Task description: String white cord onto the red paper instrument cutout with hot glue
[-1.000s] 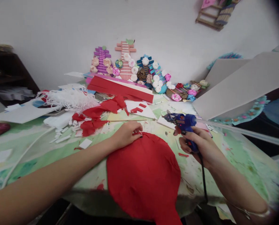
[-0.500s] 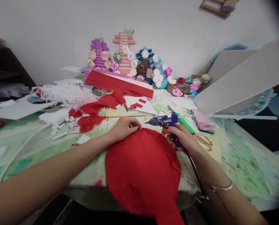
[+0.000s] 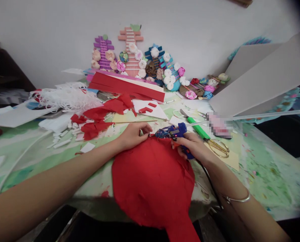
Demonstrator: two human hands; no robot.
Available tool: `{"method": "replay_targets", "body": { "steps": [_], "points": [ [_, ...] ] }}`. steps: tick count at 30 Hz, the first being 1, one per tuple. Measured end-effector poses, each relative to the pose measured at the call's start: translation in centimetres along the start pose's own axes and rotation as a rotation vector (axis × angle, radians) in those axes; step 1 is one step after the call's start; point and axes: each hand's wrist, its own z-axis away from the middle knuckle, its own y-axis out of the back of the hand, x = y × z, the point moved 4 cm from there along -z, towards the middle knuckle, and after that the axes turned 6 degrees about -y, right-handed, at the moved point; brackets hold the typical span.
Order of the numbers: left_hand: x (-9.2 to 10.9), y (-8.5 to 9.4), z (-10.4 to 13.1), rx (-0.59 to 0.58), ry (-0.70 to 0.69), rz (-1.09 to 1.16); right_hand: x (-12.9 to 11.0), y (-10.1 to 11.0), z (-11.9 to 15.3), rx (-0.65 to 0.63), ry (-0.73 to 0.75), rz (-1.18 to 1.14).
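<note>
A round red paper-covered piece (image 3: pixel 152 181) with a long neck lies over the table's front edge, its neck pointing toward me. My left hand (image 3: pixel 134 136) is at its far edge, thumb and fingertips pinched on the red covering. In my right hand (image 3: pixel 194 146) is a blue hot glue gun (image 3: pixel 172 131) with a small red light lit. Its nozzle points left and touches or nearly touches the far edge, close to my left fingertips. A black cord (image 3: pixel 210 185) runs down from its handle.
Behind my hands lie red paper scraps (image 3: pixel 95 129), white shredded strips (image 3: pixel 66 97) and red strips (image 3: pixel 127 88). A green cutter (image 3: pixel 199 128) and gold-handled scissors (image 3: pixel 219 148) lie at right. Decorated instrument shapes (image 3: pixel 132 57) lean on the wall; a large white board (image 3: pixel 260 77) stands right.
The glue gun has moved left and slightly down, bringing its nozzle to the red edge by my left fingers. My left hand still pinches that edge. The view has shifted slightly.
</note>
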Motion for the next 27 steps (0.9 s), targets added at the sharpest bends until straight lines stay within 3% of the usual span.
{"method": "replay_targets", "body": {
  "steps": [27],
  "points": [
    [-0.41,0.03,0.05,0.035,-0.047,0.064,-0.06,-0.32,-0.06,0.005,-0.043,0.069]
  ]
}}
